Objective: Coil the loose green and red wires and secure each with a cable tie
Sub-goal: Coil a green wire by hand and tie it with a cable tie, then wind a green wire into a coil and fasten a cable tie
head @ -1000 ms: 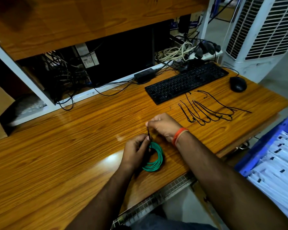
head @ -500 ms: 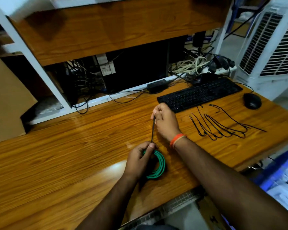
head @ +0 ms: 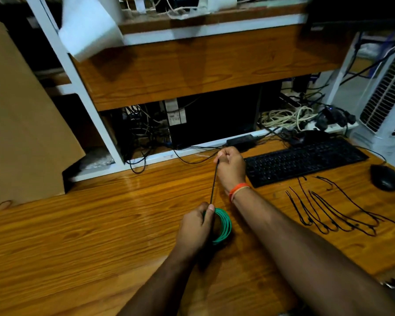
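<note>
Your left hand [head: 197, 228] grips one green wire coil [head: 224, 225]; your right hand [head: 230, 166] pinches one cable tie [head: 214, 182], stretched taut, running up and away from the coil.

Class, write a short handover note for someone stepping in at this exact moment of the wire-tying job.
Left hand grips the coiled green wire on the desk.
Right hand pinches the tail of the cable tie, stretched taut from the coil.
Done: green wire coiled, tie looped on it.
Left: finish tightening; coil and tie the red wire, which is not in view. Spare ties lie to the right, near the keyboard.
</note>
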Action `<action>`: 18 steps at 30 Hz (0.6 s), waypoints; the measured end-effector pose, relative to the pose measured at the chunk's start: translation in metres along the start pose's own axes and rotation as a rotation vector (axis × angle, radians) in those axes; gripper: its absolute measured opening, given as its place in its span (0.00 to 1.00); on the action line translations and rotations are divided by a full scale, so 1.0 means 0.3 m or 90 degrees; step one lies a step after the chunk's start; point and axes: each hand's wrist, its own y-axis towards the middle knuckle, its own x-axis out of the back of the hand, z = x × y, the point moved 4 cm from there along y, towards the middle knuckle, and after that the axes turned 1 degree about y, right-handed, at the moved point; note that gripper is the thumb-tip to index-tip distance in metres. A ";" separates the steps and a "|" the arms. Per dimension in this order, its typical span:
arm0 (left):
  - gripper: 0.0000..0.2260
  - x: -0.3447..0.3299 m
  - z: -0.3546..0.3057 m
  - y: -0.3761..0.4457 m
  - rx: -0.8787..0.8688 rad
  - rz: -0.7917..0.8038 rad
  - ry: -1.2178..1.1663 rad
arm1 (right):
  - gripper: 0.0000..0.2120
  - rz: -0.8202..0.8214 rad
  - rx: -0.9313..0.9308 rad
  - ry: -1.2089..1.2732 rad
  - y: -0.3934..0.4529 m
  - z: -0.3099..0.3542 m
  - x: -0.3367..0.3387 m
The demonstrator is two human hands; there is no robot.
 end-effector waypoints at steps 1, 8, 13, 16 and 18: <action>0.18 0.001 -0.002 0.033 0.007 0.008 0.036 | 0.11 0.006 0.005 0.028 0.015 -0.001 -0.006; 0.17 -0.001 0.055 0.278 0.143 0.031 0.125 | 0.04 0.167 -0.055 0.020 0.119 -0.048 0.038; 0.17 0.012 0.068 0.339 0.077 0.017 0.236 | 0.05 0.159 -0.167 -0.023 0.036 -0.148 0.124; 0.18 0.032 0.109 0.327 0.045 0.010 0.190 | 0.06 0.144 -0.203 -0.018 -0.028 -0.181 0.154; 0.20 0.062 0.133 0.297 0.025 -0.014 0.152 | 0.07 0.142 -0.183 -0.028 -0.063 -0.173 0.156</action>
